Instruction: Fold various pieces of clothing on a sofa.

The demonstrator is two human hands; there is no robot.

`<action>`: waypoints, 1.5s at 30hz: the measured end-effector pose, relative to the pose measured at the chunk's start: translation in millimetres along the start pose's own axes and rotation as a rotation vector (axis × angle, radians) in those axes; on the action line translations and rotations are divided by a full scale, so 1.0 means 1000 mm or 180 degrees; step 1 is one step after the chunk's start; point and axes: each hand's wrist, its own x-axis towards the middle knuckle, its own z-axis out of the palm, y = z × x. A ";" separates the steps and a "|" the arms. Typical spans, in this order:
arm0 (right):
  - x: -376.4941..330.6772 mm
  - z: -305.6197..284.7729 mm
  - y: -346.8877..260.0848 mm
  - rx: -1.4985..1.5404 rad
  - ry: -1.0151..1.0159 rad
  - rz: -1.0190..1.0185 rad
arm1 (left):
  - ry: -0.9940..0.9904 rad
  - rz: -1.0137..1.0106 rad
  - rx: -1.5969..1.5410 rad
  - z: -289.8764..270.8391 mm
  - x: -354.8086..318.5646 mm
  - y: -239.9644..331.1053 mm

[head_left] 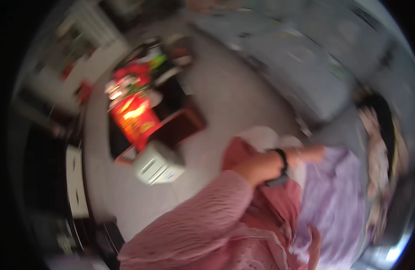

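Observation:
My left hand (312,154), with a dark band (281,162) on its wrist, reaches across to the right. Its fingers are closed on the upper edge of a lavender cloth (336,193), which hangs down in loose folds; whether it is a garment I cannot tell. Lower down, my right hand (313,247) shows only in part and is blurred. Cloth lies on both sides of it, and it looks closed on the lower part of the same cloth. Pink knit sleeve (194,216) covers my left forearm.
A grey sofa (288,54) runs along the far right, with dark and beige clothes (378,135) on its near section. To the left stands a low table holding a bright red bag (134,118) and several items. A pale green box-shaped bin (158,164) stands by the table.

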 end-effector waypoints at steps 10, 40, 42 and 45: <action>0.058 -0.006 0.001 -0.1567 -0.1318 -0.0223 | -0.0328 -0.2831 0.0566 -0.108 -0.032 0.048; 0.256 0.210 -0.185 -0.2519 -0.2206 -0.0223 | 0.2227 -0.6584 0.3278 -0.570 -0.680 0.304; 0.259 0.202 -0.183 -0.2512 -0.2119 -0.0055 | 0.2115 -0.6854 0.3196 -0.572 -0.695 0.291; 0.260 0.189 -0.179 -0.2494 -0.2017 0.0176 | 0.2245 -0.7015 0.3185 -0.565 -0.706 0.280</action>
